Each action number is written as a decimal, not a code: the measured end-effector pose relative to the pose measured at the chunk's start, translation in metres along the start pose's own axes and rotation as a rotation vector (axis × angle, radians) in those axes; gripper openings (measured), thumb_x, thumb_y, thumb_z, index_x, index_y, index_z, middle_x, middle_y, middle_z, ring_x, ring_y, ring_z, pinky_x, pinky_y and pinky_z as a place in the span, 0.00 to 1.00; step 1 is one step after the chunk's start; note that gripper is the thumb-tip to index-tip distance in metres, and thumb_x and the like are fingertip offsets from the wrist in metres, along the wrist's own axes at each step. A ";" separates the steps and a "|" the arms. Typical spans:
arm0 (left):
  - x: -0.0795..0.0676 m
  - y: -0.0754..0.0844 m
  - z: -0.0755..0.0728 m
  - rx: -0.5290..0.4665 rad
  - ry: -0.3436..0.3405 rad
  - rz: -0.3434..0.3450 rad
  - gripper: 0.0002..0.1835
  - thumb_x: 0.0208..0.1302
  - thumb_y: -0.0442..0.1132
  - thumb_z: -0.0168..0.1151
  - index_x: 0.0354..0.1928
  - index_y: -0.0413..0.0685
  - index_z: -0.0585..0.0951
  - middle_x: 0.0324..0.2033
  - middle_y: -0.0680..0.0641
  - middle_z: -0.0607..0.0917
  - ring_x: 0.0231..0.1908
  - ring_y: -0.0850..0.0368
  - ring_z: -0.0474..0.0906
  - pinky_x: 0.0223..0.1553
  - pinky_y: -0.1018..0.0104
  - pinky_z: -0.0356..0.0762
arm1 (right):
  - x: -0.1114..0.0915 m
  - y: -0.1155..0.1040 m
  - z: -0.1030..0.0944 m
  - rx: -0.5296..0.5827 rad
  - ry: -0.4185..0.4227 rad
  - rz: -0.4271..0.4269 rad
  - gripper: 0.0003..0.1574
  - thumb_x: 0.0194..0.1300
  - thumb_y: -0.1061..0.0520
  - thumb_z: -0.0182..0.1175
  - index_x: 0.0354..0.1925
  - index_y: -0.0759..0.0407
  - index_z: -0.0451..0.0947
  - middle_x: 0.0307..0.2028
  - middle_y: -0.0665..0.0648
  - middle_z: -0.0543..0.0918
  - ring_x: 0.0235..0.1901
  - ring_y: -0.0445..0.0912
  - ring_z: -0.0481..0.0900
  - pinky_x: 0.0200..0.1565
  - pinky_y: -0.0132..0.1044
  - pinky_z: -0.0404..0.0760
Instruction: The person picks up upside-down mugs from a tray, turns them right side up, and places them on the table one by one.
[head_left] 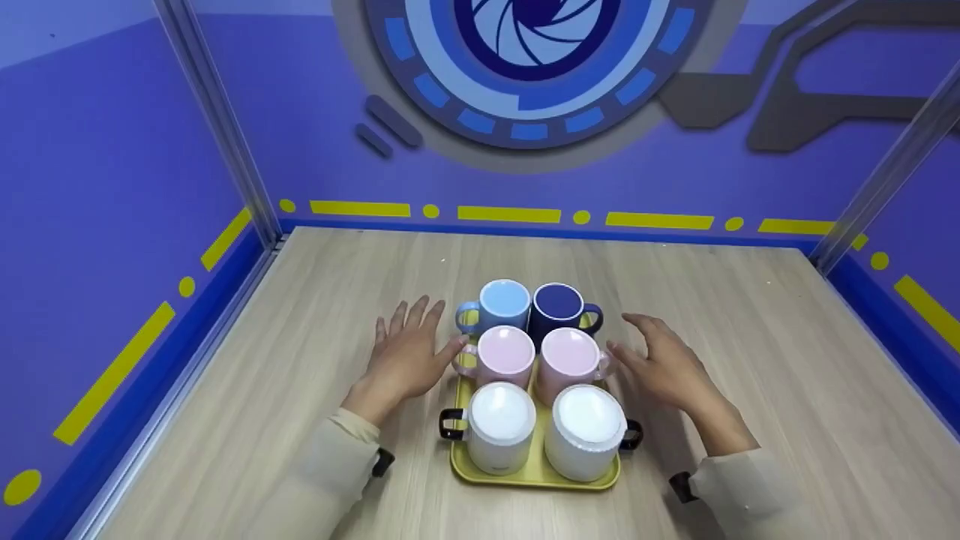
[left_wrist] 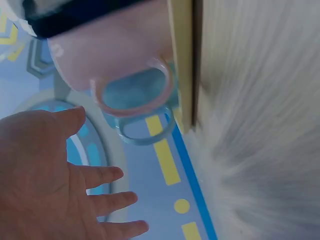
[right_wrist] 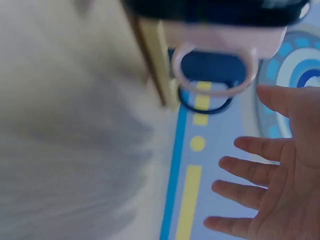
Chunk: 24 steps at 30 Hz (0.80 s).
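Note:
A yellow tray [head_left: 536, 484] bears mugs in pairs. At its far end are a light blue mug [head_left: 504, 300] and a dark blue mug [head_left: 558, 302]. Two pink mugs, left [head_left: 506, 352] and right [head_left: 570, 354], stand in the middle. Nearest are two white mugs, left [head_left: 501, 431] and right [head_left: 585, 435], with black handles. My left hand [head_left: 405, 356] is left of the tray, fingers spread, its thumb near the left pink mug's handle [left_wrist: 102, 95]. On the other side my right hand [head_left: 667, 364] has its fingers extended, near the right pink mug's handle [right_wrist: 177, 62]. Neither hand holds anything.
The tray sits on a wood-grain table [head_left: 315, 285]. Blue-purple panels [head_left: 360, 172] with yellow dashes rise behind the table and at both sides, and metal posts [head_left: 232, 142] stand at the back corners.

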<state>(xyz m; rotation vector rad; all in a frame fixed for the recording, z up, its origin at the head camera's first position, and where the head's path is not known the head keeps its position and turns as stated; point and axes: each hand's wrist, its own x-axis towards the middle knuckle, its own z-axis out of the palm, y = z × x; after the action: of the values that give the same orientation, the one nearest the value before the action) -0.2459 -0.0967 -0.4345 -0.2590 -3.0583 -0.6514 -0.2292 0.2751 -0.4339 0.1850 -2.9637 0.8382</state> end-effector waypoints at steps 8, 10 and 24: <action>-0.036 -0.001 -0.004 -0.051 0.027 0.092 0.36 0.76 0.64 0.53 0.75 0.49 0.69 0.74 0.42 0.71 0.72 0.39 0.68 0.69 0.38 0.69 | -0.025 -0.037 -0.002 0.089 0.033 -0.138 0.38 0.72 0.40 0.64 0.71 0.58 0.71 0.67 0.65 0.77 0.68 0.64 0.74 0.66 0.66 0.73; -0.044 -0.002 -0.004 -0.068 0.023 0.104 0.35 0.76 0.63 0.53 0.73 0.49 0.72 0.70 0.43 0.75 0.69 0.40 0.73 0.66 0.40 0.74 | -0.030 -0.046 0.000 0.098 0.036 -0.202 0.36 0.71 0.42 0.67 0.69 0.57 0.73 0.64 0.62 0.80 0.63 0.61 0.79 0.62 0.62 0.78; -0.074 -0.005 -0.008 -0.173 -0.032 0.245 0.29 0.76 0.66 0.51 0.64 0.53 0.79 0.55 0.52 0.84 0.30 0.69 0.74 0.32 0.68 0.73 | -0.056 -0.095 0.025 -0.019 -0.024 -0.442 0.39 0.63 0.27 0.66 0.64 0.46 0.78 0.58 0.49 0.84 0.59 0.48 0.81 0.60 0.54 0.81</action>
<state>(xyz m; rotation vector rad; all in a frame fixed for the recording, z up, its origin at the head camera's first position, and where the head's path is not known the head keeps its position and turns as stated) -0.1738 -0.1158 -0.4320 -0.6397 -2.9313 -0.9011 -0.1614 0.1868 -0.4107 0.8156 -2.7775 0.7465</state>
